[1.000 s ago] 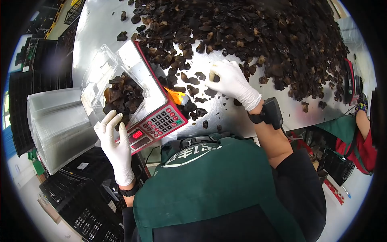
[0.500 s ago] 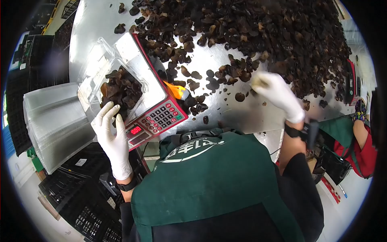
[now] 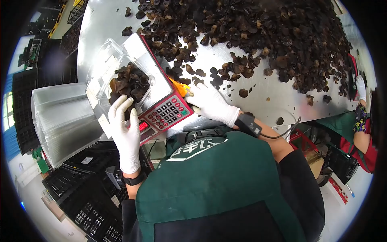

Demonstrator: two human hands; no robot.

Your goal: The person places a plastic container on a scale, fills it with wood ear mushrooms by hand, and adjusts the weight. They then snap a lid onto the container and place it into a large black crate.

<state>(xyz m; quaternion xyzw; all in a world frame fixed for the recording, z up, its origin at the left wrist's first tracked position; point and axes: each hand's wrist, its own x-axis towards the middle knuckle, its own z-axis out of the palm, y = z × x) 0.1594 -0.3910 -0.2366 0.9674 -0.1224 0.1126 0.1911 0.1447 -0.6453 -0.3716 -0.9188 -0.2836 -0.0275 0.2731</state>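
Observation:
A clear plastic clamshell box, lid raised, sits on a red-edged digital scale. Dark brown wood ear mushrooms are heaped in it. My left hand, in a white glove, is open at the box's near edge, fingertips against the mushrooms and thumb apart. My right hand, also gloved, is at the scale's right side with its fingers closed around the end of an orange tool. The hand covers part of the tool, so its exact kind does not show.
A large pile of wood ears covers the far metal table. Stacked clear plastic boxes stand left of the scale. Black crates are below left. A co-worker's gloved hand is at the far right, near another red scale.
My right hand has come left across the table from the loose mushrooms to the orange tool. My left hand stays at the box. The view has shifted slightly.

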